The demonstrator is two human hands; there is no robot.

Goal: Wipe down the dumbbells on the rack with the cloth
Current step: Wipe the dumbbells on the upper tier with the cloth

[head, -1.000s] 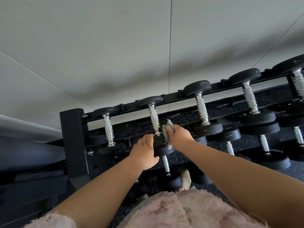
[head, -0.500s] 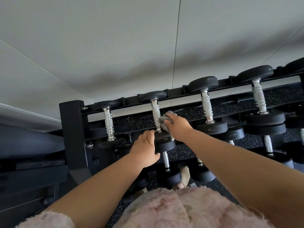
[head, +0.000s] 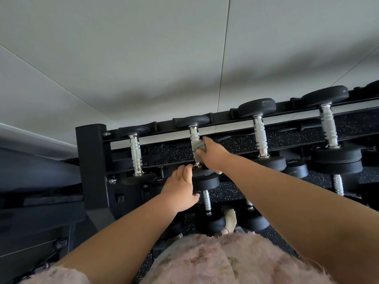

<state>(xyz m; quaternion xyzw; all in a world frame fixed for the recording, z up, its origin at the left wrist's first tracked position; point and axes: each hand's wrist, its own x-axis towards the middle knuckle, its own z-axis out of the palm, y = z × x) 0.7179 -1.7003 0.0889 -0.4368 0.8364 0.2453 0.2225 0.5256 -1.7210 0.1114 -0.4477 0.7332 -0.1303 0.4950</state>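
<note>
A black rack (head: 91, 160) holds a row of dumbbells with black heads and ribbed chrome handles. My right hand (head: 213, 155) presses a grey cloth (head: 200, 146) around the chrome handle of the second dumbbell from the left (head: 193, 134). My left hand (head: 180, 189) grips that dumbbell's near black head (head: 206, 181) from the left side, fingers curled over its edge. The cloth hides the lower half of the handle.
The leftmost dumbbell (head: 135, 152) stands beside the rack's post. Larger dumbbells (head: 259, 136) (head: 328, 128) follow to the right. More dumbbells (head: 207, 201) sit on a lower tier. A pale wall (head: 184, 58) rises behind; speckled black flooring lies below.
My right hand has slid the cloth up from the dumbbell's near head onto the chrome handle. My left hand has stayed on the near head.
</note>
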